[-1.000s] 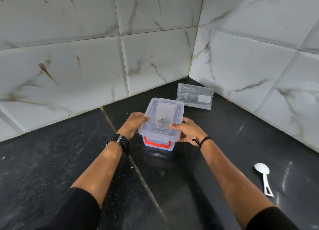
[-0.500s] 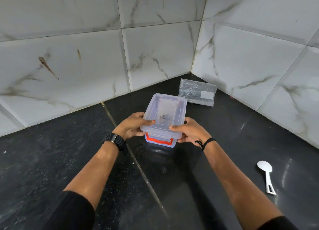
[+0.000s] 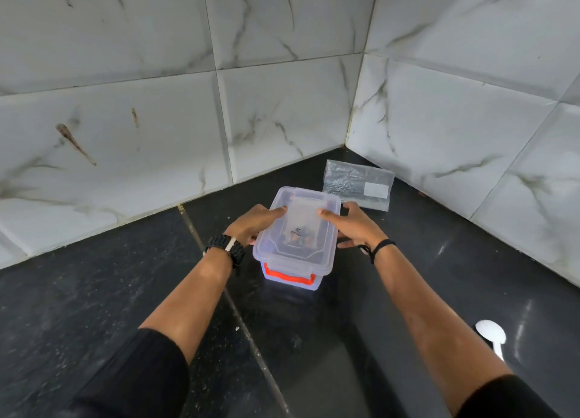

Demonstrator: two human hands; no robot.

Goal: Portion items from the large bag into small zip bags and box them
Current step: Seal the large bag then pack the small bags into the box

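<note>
Head view: clear plastic box [image 3: 298, 238] with lid on stands on the black countertop [image 3: 94, 307], slightly right of centre, its orange-red latch [image 3: 288, 275] facing the viewer at 6 o'clock. Small dark items show dimly through the lid; their kind cannot be told. Left hand [image 3: 251, 226] holds the box at its 9 o'clock side, thumb lying on the lid, fingers curled down the wall. Right hand [image 3: 351, 226] holds the 3 o'clock side likewise, thumb on the lid, fingers round the edge. Left wrist carries a black watch [image 3: 229, 249]; right wrist a thin black band [image 3: 381, 246]. Large clear bag [image 3: 357, 185] with a white label lies flat at 1 o'clock from the box, just beside it, near the corner of the marble-tiled wall [image 3: 157, 119]. White spoon [image 3: 492, 336] lies at 4 o'clock, well apart.
</note>
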